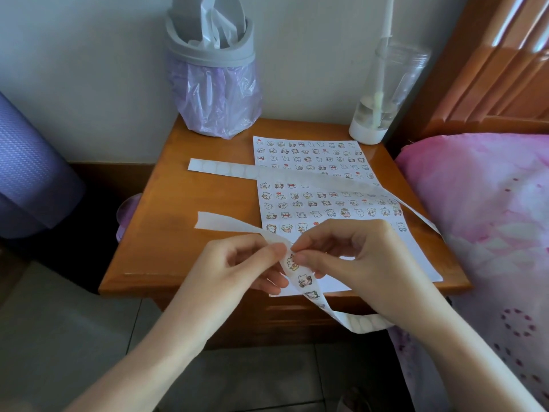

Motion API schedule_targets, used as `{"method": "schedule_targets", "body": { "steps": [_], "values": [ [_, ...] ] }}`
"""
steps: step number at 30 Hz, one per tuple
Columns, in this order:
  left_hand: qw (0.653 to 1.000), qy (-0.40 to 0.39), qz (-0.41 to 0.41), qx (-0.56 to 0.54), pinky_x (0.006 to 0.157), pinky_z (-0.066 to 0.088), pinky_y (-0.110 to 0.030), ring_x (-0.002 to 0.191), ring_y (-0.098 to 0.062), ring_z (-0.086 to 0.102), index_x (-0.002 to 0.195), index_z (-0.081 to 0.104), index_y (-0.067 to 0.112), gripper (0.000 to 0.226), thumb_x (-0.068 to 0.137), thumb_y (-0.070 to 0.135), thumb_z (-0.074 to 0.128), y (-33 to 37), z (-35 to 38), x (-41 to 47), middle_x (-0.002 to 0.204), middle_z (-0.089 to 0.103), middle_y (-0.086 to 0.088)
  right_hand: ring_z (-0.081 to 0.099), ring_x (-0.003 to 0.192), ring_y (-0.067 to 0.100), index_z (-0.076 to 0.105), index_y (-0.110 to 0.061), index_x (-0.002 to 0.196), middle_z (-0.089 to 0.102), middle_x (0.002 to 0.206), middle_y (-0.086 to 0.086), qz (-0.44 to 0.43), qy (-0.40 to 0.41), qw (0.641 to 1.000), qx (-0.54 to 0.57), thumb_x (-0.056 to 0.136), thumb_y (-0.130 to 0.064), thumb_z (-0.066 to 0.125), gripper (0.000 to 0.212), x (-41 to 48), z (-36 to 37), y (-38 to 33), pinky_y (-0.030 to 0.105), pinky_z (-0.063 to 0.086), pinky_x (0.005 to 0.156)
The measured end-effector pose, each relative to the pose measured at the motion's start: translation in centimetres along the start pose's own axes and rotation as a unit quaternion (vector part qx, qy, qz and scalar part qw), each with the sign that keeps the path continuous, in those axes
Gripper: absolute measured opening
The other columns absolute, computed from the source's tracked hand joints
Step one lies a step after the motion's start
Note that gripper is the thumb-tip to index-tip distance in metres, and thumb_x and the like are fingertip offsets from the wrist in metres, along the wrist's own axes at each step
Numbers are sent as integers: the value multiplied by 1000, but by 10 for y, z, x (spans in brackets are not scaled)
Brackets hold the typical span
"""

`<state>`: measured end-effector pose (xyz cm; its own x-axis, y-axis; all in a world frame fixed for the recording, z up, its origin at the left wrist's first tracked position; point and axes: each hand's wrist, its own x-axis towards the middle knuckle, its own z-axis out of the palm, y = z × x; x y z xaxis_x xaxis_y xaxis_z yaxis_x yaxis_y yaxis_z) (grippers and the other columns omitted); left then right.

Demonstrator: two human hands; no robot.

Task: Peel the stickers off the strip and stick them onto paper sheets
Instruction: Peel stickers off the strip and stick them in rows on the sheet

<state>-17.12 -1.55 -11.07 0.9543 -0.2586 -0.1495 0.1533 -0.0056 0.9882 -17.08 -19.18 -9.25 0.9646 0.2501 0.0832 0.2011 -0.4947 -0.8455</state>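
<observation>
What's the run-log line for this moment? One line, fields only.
step: peeling sticker | left hand: pinches long white cartoon-sticker strip | right hand: pinches same strip | white paper sheet: rows of stickers, flat on brown wooden nightstand

Bare forearms, left hand (237, 264) and right hand (353, 257), short nails.

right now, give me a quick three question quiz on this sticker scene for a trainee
1. True or false: the left hand and the right hand both pinch the sticker strip.
2. The bin stands at which part of the table? A) back left B) back right C) front edge
3. Fill in: a clear ___ with a straw stands at the back right corner.
Key: 1 true; 2 A; 3 cup.
</observation>
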Motion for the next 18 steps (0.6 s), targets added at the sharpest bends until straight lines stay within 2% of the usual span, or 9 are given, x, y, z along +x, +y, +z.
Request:
{"method": "schedule_targets", "body": {
  "steps": [5, 9, 13, 15, 18],
  "values": [
    [999, 11, 17, 40, 63, 58, -22, 62, -17, 69, 74, 70, 4, 21, 84, 19, 60, -1, 1, -1, 63, 70, -8, 64, 75, 4, 72, -25, 80, 70, 76, -12, -2, 0, 999, -40, 78, -20, 73, 5, 1, 0, -1, 21, 54, 71],
    [997, 13, 13, 70, 66, 58, -25, 63, -18, 70, 76, 71, 7, 20, 85, 21, 60, -2, 2, 0, 64, 71, -6, 60, 79, 5, 69, -25, 78, 65, 80, -14, -7, 0, 999, -49, 79, -20, 71, 5, 1, 0, 1, 20, 52, 70],
    [996, 25, 7, 82, 66, 56, -26, 61, -20, 68, 75, 71, 12, 21, 84, 26, 60, -3, 0, 2, 64, 71, -3, 52, 86, 5, 62, -35, 77, 60, 83, -19, -28, -8, 993, -114, 82, -28, 67, 10, 1, 1, -1, 20, 47, 73],
    [994, 38, 12, 102, 59, 52, -21, 52, -16, 62, 75, 71, 15, 21, 85, 29, 59, -3, 0, 3, 64, 71, -1, 55, 85, 4, 65, -30, 80, 63, 84, -16, -17, -19, 996, -87, 83, -28, 65, 4, 1, -4, -5, 19, 47, 73],
    [989, 59, 24, 133, 52, 46, -17, 43, -10, 54, 76, 69, 22, 19, 87, 31, 57, -4, -1, 2, 64, 71, 4, 62, 70, 1, 68, -21, 84, 70, 83, -10, 28, 11, 999, -12, 83, -22, 66, 2, 5, -20, -3, 16, 48, 59]
  ]
}}
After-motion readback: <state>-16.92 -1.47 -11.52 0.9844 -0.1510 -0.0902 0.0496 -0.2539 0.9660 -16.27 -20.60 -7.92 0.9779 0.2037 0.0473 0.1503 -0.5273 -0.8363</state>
